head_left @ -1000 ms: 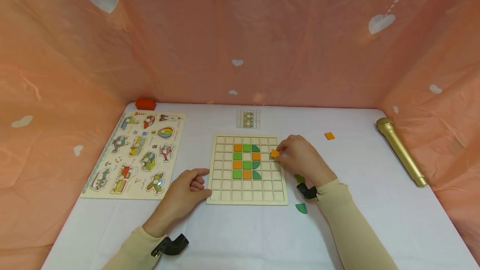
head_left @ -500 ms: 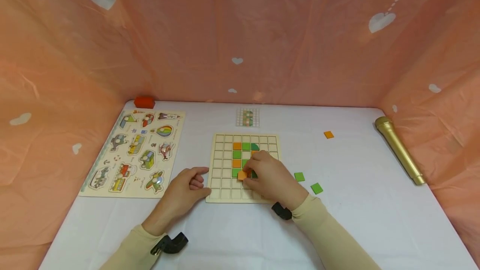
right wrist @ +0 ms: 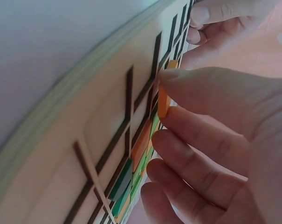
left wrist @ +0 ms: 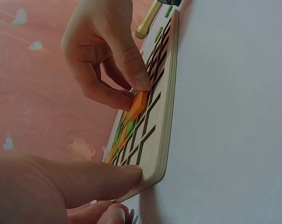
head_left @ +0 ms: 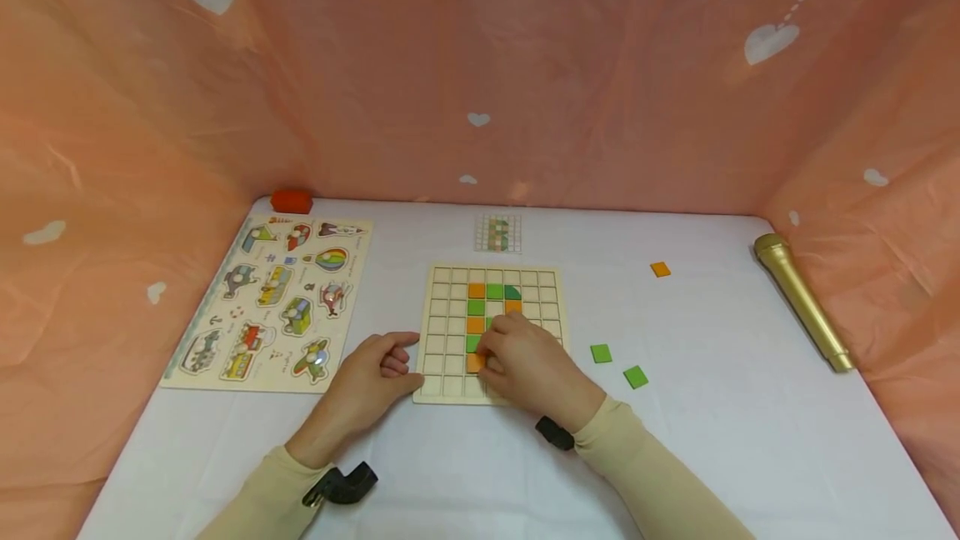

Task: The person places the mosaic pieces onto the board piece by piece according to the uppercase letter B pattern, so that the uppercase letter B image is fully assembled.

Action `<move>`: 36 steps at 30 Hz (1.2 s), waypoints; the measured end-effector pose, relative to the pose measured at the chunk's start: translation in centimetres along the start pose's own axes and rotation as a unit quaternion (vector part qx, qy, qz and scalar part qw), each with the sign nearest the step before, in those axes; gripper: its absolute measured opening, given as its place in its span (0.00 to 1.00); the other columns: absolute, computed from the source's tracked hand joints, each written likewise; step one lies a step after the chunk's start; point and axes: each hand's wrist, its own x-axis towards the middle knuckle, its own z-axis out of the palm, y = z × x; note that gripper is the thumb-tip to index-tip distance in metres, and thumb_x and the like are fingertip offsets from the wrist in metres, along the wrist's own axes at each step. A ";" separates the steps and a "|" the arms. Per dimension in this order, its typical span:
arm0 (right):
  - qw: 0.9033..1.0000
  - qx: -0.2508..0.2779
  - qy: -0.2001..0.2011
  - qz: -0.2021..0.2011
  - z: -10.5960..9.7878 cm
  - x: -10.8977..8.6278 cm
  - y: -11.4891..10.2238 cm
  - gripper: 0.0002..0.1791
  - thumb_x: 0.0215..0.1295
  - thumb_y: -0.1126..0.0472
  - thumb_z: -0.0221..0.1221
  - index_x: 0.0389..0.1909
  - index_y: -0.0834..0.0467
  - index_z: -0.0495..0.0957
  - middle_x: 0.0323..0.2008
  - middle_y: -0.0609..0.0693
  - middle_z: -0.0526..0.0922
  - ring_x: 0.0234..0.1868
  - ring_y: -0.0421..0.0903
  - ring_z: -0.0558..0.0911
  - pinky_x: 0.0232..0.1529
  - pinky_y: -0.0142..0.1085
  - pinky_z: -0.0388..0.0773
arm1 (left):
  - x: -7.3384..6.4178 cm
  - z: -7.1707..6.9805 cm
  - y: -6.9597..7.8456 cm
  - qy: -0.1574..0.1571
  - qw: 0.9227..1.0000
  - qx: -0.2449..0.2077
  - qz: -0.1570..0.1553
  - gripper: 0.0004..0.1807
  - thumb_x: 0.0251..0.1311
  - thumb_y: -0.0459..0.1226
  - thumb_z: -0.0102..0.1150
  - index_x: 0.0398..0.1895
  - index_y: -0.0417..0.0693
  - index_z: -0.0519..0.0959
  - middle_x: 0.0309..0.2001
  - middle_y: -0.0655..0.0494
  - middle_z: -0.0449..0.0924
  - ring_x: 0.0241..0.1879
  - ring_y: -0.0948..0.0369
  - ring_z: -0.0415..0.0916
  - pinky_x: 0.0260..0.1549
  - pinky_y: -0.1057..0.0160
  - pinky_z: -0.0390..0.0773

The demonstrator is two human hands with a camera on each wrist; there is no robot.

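My right hand (head_left: pixel 528 361) pinches an orange square tile (right wrist: pixel 164 95) between thumb and index finger, low over the wooden grid board (head_left: pixel 444 390). In the left wrist view the tile stands tilted, one edge down at the grid cells. My other right fingers fan out loosely over the board. Orange, green and dark green tiles fill cells in the middle; my right hand hides some of them in the head view. At the board's left edge rests my left hand (head_left: pixel 367 382), thumb near the front corner and index finger farther back, the other fingers curled in.
Two light green tiles (head_left: pixel 601 353) lie right of the board, an orange tile (head_left: pixel 660 269) farther back. Behind the board is a small pattern card (head_left: pixel 498 234). A picture puzzle (head_left: pixel 288 307) and a red block (head_left: pixel 292 202) are on the left, a gold microphone (head_left: pixel 802 302) on the right.
My right hand has carried the orange tile from the board's right side leftward and toward the front, to a cell below the left green tile. My left hand has stayed at the edge.
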 end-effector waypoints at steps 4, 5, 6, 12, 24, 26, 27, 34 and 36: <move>1.000 -0.011 0.002 -0.010 0.0 0.0 -0.1 0.05 0.61 0.61 0.74 0.38 0.52 0.91 0.35 0.42 0.82 0.40 0.41 0.76 0.37 0.31 0.78 | 0.0 -0.1 0.0 -0.003 1.000 0.003 -0.003 0.30 0.60 0.32 0.76 0.67 0.42 0.81 0.47 0.49 0.78 0.43 0.62 0.78 0.44 0.72 0.81; 1.000 -0.013 0.002 -0.011 0.0 0.1 -0.1 0.05 0.61 0.61 0.74 0.38 0.52 0.91 0.35 0.43 0.82 0.40 0.41 0.76 0.36 0.30 0.78 | 0.0 -0.1 0.1 -0.003 1.000 0.004 -0.004 0.30 0.60 0.32 0.76 0.67 0.42 0.81 0.47 0.50 0.78 0.43 0.63 0.78 0.44 0.72 0.81; 1.000 -0.014 0.002 -0.013 0.0 0.1 -0.1 0.05 0.61 0.61 0.74 0.38 0.52 0.91 0.35 0.43 0.82 0.40 0.41 0.76 0.37 0.30 0.78 | 0.0 -0.1 0.1 -0.004 1.000 0.005 -0.004 0.30 0.60 0.32 0.76 0.67 0.42 0.81 0.47 0.49 0.77 0.43 0.63 0.78 0.44 0.72 0.81; 1.000 -0.010 -0.005 -0.006 -0.1 0.1 -0.1 0.04 0.62 0.61 0.73 0.38 0.52 0.91 0.36 0.42 0.82 0.40 0.40 0.75 0.37 0.30 0.78 | 0.1 -0.1 0.0 -0.006 1.000 0.009 -0.001 0.30 0.60 0.32 0.76 0.68 0.42 0.81 0.47 0.49 0.78 0.43 0.62 0.78 0.44 0.72 0.81; 1.000 -0.007 -0.001 -0.006 0.1 0.0 -0.1 0.04 0.62 0.63 0.72 0.36 0.51 0.90 0.35 0.42 0.83 0.41 0.41 0.76 0.39 0.32 0.80 | 0.1 0.0 -0.1 -0.006 1.000 0.008 0.003 0.30 0.60 0.32 0.76 0.68 0.41 0.80 0.47 0.49 0.78 0.43 0.62 0.78 0.44 0.72 0.81; 1.000 -0.009 0.001 -0.009 0.2 0.0 -0.1 0.04 0.62 0.62 0.73 0.36 0.51 0.90 0.35 0.42 0.83 0.41 0.41 0.77 0.40 0.33 0.81 | 0.1 0.0 0.0 -0.007 1.000 0.006 0.004 0.31 0.60 0.32 0.76 0.68 0.41 0.80 0.47 0.49 0.78 0.44 0.62 0.78 0.44 0.71 0.81; 1.000 -0.010 0.002 -0.009 0.2 0.0 -0.1 0.04 0.62 0.62 0.74 0.36 0.51 0.90 0.36 0.42 0.83 0.41 0.41 0.77 0.40 0.33 0.81 | 0.1 -0.1 0.0 -0.007 1.000 0.006 0.004 0.31 0.60 0.32 0.76 0.68 0.41 0.81 0.47 0.49 0.78 0.44 0.62 0.78 0.45 0.71 0.81; 1.000 -0.012 -0.005 -0.009 0.2 0.0 -0.2 0.03 0.64 0.60 0.74 0.37 0.51 0.91 0.36 0.43 0.83 0.42 0.42 0.77 0.42 0.34 0.82 | 0.0 -0.1 0.1 -0.009 1.000 0.006 0.003 0.30 0.61 0.33 0.76 0.68 0.42 0.80 0.48 0.49 0.78 0.44 0.62 0.78 0.45 0.71 0.81; 1.000 -0.005 -0.008 -0.006 0.1 0.0 -0.1 0.03 0.64 0.60 0.73 0.37 0.51 0.90 0.36 0.42 0.83 0.43 0.42 0.77 0.42 0.34 0.82 | 0.0 -0.1 0.1 -0.008 1.000 0.006 0.002 0.30 0.61 0.33 0.76 0.68 0.41 0.80 0.48 0.49 0.78 0.44 0.62 0.78 0.44 0.71 0.81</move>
